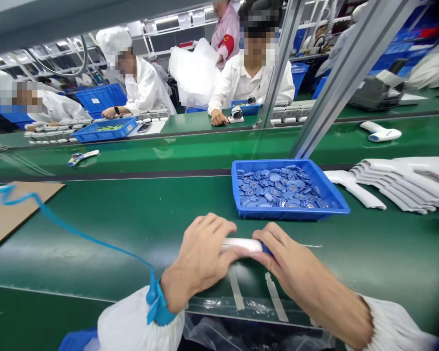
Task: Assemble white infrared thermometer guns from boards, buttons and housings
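Note:
Above the green work surface, my left hand (207, 248) is closed around a slim white plastic housing (239, 243). Thumb and fingers of my right hand (285, 253) pinch a dark blue part (267, 247) at the housing's right end. Whether this part is fixed to the housing or only pressed against it I cannot tell. Just beyond my hands stands a blue tray (247, 214) with many small oval blue pieces (278, 185). White curved housings (395, 183) lie stacked in a row to the tray's right.
A blue wrist strap (160, 304) on my left wrist trails its cord to the left, past a brown board (14, 204). A slanted metal post (351, 73) rises behind the tray. White-and-blue devices (384, 133) lie on the green belt beyond. Several people in white sit opposite.

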`<state>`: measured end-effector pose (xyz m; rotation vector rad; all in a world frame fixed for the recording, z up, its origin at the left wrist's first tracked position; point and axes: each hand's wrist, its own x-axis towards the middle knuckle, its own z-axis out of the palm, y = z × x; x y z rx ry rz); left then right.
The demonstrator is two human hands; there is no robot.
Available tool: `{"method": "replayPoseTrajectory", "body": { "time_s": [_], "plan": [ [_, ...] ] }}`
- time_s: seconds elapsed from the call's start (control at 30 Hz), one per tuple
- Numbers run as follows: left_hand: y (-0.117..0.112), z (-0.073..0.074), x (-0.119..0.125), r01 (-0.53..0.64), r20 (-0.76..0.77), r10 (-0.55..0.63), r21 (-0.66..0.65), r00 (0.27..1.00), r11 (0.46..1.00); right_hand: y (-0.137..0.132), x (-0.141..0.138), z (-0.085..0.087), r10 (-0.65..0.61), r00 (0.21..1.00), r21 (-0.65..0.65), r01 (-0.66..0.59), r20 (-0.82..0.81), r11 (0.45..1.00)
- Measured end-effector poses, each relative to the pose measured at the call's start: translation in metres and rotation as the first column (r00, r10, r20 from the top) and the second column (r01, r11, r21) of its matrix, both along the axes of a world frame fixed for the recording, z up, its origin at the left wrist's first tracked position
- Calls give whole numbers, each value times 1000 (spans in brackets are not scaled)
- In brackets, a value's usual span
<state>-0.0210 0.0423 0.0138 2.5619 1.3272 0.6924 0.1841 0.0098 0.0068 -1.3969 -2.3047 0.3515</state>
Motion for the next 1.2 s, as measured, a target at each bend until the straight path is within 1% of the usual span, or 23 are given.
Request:
{"method": "replayPoseTrajectory", "body": {
  "time_s": [0.03, 0.1, 0.17, 0.27, 0.33, 0.4, 0.47, 0.5, 0.53, 0.57, 0.6, 0.63, 0.67, 0.7, 0.73, 0.77, 0.8, 0.83, 0.87, 0.93, 1.03, 1.13, 1.2],
  "plan": [
    [-1, -6, 0, -133, 87, 128, 57, 988, 989, -2, -1, -1, -6, 1000, 5, 6, -14, 1000],
    [-2, -19, 3, -363, 242, 326, 126, 914, 923, -5, -8, -4, -24, 999, 19, 25, -22, 1000],
    [0, -28, 8, -450, 330, 384, 154, 862, 879, -9, -18, -12, -38, 999, 65, 37, 11, 997],
    [7, -34, 15, -431, 341, 344, 225, 875, 874, -13, -29, -25, -68, 996, 225, 54, 59, 973],
    [13, -33, 16, -388, 313, 301, 271, 901, 881, -14, -33, -30, -87, 995, 270, 72, 46, 960],
    [16, -29, 12, -342, 288, 271, 234, 918, 910, -12, -32, -29, -114, 993, 160, 112, 6, 981],
    [15, -23, 5, -286, 308, 240, 116, 921, 951, -6, -28, -24, -182, 979, -142, 168, -91, 975],
    [12, -21, 1, -247, 348, 212, 58, 913, 967, -2, -26, -21, -248, 956, -356, 180, -156, 917],
    [10, -21, -3, -211, 410, 190, 7, 892, 977, 3, -25, -18, -331, 919, -579, 153, -215, 801],
    [7, -21, -6, -191, 493, 183, -34, 850, 981, 8, -24, -15, -420, 872, -767, 86, -250, 635],
    [6, -23, -7, -205, 583, 205, -67, 786, 976, 12, -24, -14, -492, 831, -888, -4, -258, 459],
    [6, -26, -8, -260, 655, 264, -105, 708, 960, 15, -26, -14, -525, 812, -943, -89, -255, 320],
    [7, -30, -7, -345, 698, 346, -150, 627, 927, 16, -29, -14, -517, 814, -954, -143, -265, 263],
    [11, -34, -6, -437, 708, 430, -189, 560, 880, 16, -33, -15, -473, 833, -940, -151, -288, 306],
    [16, -38, -4, -516, 691, 498, -208, 524, 831, 15, -39, -16, -393, 870, -898, -117, -299, 425],
    [22, -41, -2, -576, 659, 544, -200, 520, 793, 12, -45, -16, -288, 921, -812, -50, -263, 581],
    [28, -43, 0, -614, 618, 568, -169, 544, 771, 9, -52, -17, -188, 966, -690, 14, -179, 724],
    [35, -44, 2, -628, 577, 572, -127, 583, 768, 6, -58, -17, -119, 990, -566, 59, -71, 822],
    [41, -44, 4, -629, 542, 566, -86, 621, 773, 4, -64, -17, -77, 996, -468, 87, 40, 880],
    [51, -42, 8, -617, 481, 554, -34, 680, 786, 2, -74, -18, -26, 978, -379, 104, 205, 920],
    [56, -39, 10, -578, 420, 538, -38, 731, 815, 7, -77, -18, 15, 954, -331, 89, 300, 939],
    [48, -34, -2, -474, 343, 471, -82, 813, 877, 12, -60, -17, 1, 978, -314, 67, 210, 947],
    [43, -29, -25, -408, 270, 438, -163, 858, 899, 11, -38, -15, -83, 994, -244, 98, 71, 965]
  ]
}}
